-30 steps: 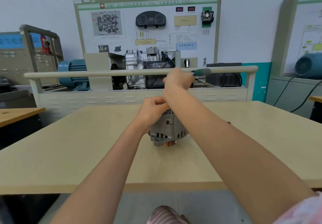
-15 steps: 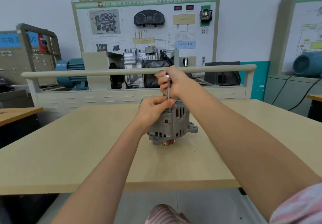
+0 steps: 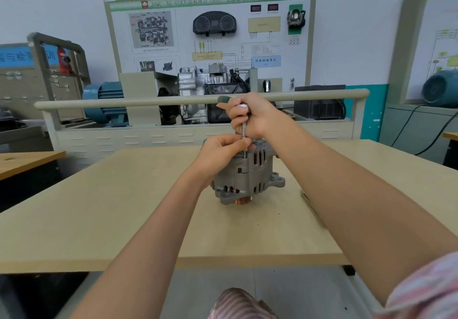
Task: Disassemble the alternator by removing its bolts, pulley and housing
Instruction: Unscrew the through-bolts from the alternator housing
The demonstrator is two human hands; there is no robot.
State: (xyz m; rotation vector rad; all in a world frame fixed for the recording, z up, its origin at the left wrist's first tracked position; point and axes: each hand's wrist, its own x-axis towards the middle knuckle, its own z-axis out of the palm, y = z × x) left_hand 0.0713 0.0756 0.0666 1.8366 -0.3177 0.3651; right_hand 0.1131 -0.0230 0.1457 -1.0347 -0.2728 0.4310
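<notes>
So the alternator [image 3: 247, 174] sits pulley-down on the bench [image 3: 99, 207], straight below both hands. Right hand [image 3: 250, 117] grips a driver [image 3: 244, 130] standing vertical, tip down into the housing top; left hand [image 3: 223, 152] pinches its shaft just underneath. Board behind reads "DSG".

We've got two bare forearms and bare hands, the left hand [image 3: 218, 153] and right hand [image 3: 250, 117], no gloves, rings or watch that we can spot. A pink-and-white striped short sleeve [image 3: 426, 286] shows at the right edge, and the same striped fabric [image 3: 239, 305] pokes up at the bottom.
</notes>
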